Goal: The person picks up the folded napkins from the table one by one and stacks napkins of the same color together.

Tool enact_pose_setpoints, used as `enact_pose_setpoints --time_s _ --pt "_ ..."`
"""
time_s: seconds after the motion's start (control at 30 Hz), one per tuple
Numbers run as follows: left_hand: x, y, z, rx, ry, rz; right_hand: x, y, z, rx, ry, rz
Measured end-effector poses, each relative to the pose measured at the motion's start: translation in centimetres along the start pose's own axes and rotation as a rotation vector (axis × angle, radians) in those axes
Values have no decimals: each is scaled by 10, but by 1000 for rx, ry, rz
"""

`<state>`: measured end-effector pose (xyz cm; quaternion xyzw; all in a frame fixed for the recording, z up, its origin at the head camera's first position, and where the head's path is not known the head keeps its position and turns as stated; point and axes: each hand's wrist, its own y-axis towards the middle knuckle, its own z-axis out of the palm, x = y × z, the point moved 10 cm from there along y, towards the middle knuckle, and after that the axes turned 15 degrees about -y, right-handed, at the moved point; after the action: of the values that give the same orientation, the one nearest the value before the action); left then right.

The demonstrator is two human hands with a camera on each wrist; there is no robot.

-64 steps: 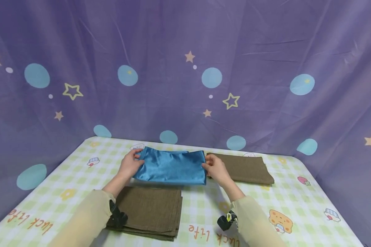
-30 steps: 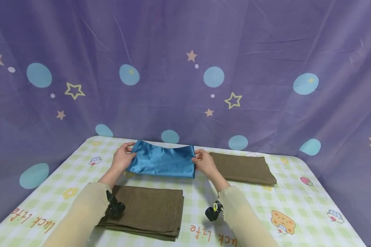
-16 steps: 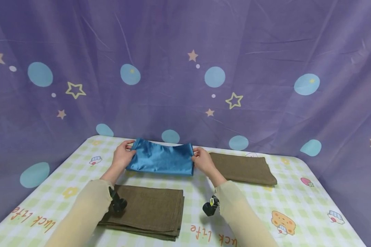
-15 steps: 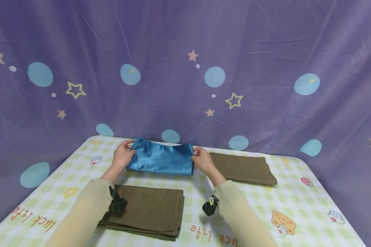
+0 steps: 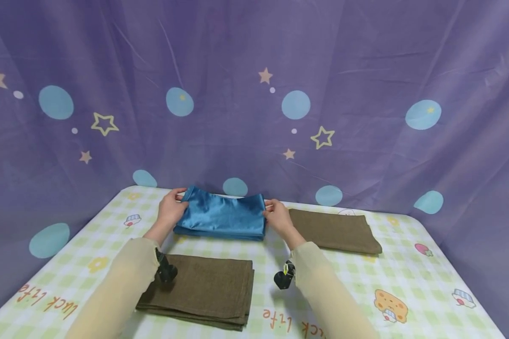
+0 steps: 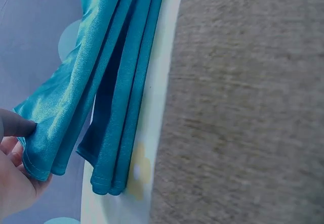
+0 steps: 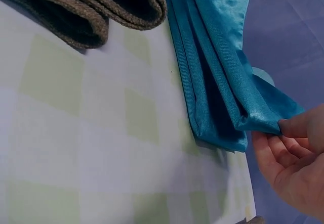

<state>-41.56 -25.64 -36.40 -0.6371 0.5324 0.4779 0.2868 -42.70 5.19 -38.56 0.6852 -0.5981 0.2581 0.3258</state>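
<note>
A folded, shiny blue satin cloth [image 5: 222,214] spans the back of the table between my two hands. My left hand [image 5: 172,207] pinches its left edge, thumb in front and fingers behind. At the other end, my right hand [image 5: 278,216] pinches the right edge the same way. Both wrist views show the gripped upper layers [image 6: 61,128] raised at a tilt. More blue layers [image 7: 195,107] lie beneath them on the table, with a gap between. Whether upper and lower layers are one piece, I cannot tell.
A stack of folded brown cloths [image 5: 203,287] lies in front, partly under my left forearm. Another folded brown cloth [image 5: 335,230] is at the back right. The checked tablecloth [image 5: 343,292] covers the table, and a purple curtain [image 5: 237,94] hangs behind it.
Both hands have carried the blue cloth back and to the left, away from the right brown cloth. Its upper part now tips backward, and blue lower layers show along the front edge.
</note>
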Motion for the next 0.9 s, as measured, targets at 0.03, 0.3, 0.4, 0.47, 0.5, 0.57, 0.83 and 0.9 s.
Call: enact_pose_setpoints --time_s 0.03,0.3,0.4,0.47,0.5,0.57,0.83,0.9 --pt "-1 1 0 -5 5 8 0 1 0 -6 -14 7" --pt "3 10 1 -8 34 7 -9 10 9 -6 -84 48" --pt "7 11 3 1 36 -13 -11 12 10 -22 -79 57" --pt "9 11 4 6 45 -16 -13 12 11 -25 -78 64" --pt "10 12 4 9 51 -20 -14 12 11 -26 -81 67" --pt "13 12 5 14 64 -26 -15 12 12 -22 -100 68" --pt "26 16 10 43 79 -80 -22 12 18 5 -108 103" --pt "29 18 10 48 82 -87 -23 12 19 3 -110 106"
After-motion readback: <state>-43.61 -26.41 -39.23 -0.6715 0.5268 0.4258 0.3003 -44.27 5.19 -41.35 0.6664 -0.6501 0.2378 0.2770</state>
